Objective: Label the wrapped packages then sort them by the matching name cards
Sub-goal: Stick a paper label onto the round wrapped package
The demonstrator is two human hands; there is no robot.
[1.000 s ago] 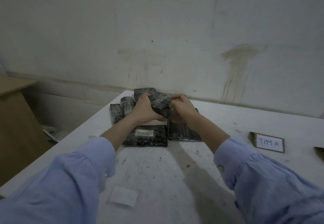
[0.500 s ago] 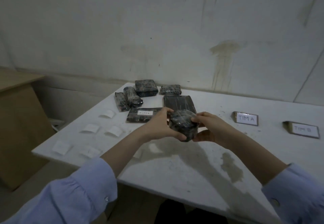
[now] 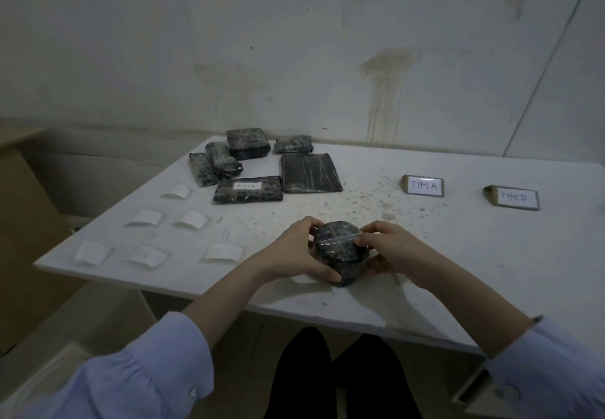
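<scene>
Glossy rounded package (image 3: 340, 250) between both hands.

Bare storeroom: stained wall (image 3: 327, 58), scuffed white table (image 3: 458, 255).

Left hand (image 3: 296, 251) and right hand (image 3: 391, 250) grip round package (image 3: 340, 250).

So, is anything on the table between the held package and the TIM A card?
Nothing bulky: only speckled table and a faint pale patch, maybe a paper slip, lie between the package and the TIM A card.
</scene>
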